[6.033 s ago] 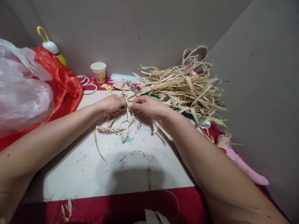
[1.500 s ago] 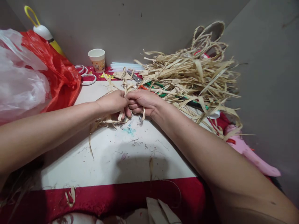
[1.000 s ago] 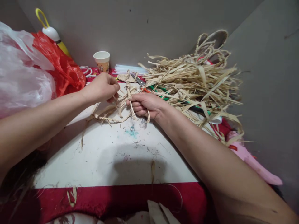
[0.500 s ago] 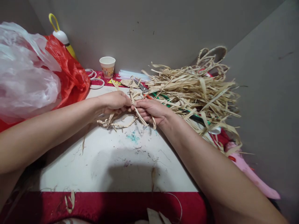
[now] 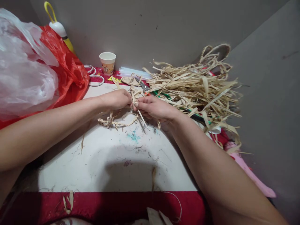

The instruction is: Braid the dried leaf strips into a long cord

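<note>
Both hands meet over a pale braid of dried husk strips, which curves in a loop on the white board. My left hand is closed, its fingertips pinching the braid from the left. From the right, my right hand pinches the same braid, thumb and forefinger close to the left fingertips. A loose strip hangs below the pinch. Upright braided strands rise just behind the fingers. The exact spot gripped is partly hidden by the fingers.
A heap of dried strips lies at right, beside dark-bladed scissors. Behind stand a paper cup, straws and white rings. Plastic bags and a yellow-white bottle occupy the left. Grey walls enclose the back and right.
My right hand has turned and shifted slightly, its fingers more tucked under. The loose strip below the pinch has swung a little. The view has tilted slightly.
</note>
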Demonstrator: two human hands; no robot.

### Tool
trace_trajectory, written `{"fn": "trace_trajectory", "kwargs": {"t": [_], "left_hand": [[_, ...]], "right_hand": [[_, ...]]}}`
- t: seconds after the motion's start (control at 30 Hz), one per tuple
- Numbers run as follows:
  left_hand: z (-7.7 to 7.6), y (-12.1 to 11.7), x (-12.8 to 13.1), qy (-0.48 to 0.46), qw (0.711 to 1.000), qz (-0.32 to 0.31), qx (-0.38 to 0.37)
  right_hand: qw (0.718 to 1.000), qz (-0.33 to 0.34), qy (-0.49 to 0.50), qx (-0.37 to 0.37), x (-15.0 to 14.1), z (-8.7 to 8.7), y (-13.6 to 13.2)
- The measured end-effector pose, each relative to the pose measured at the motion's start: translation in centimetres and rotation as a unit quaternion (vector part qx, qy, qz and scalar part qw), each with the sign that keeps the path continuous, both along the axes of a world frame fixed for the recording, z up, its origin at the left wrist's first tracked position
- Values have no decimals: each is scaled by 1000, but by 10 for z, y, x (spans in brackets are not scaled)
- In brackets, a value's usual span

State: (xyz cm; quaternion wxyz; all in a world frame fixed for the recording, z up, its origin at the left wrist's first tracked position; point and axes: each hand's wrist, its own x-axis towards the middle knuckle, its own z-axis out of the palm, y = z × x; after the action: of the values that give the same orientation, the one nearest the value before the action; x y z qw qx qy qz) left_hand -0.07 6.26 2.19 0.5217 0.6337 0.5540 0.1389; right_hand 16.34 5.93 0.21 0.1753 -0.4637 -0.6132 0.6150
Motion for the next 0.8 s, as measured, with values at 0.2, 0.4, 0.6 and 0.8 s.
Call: {"fn": "trace_trajectory", "kwargs": {"t": [0.2,0.4,0.6,0.8], "left_hand": [[-4,1,0,-77,991,25,-107],[-9,-2,2,-102,987,54,-110],[-12,-5,3,-62,994,68,-51],[-9,-10,5,-61,995,76,-27]], "right_hand": [[973,31,-127,192,-1,-5,-1],[939,44,-200,277,-7,-6,-4],[929,38,-220,295,-1,3,-6],[971,-43,-152,178,-1,11,-14]]}}
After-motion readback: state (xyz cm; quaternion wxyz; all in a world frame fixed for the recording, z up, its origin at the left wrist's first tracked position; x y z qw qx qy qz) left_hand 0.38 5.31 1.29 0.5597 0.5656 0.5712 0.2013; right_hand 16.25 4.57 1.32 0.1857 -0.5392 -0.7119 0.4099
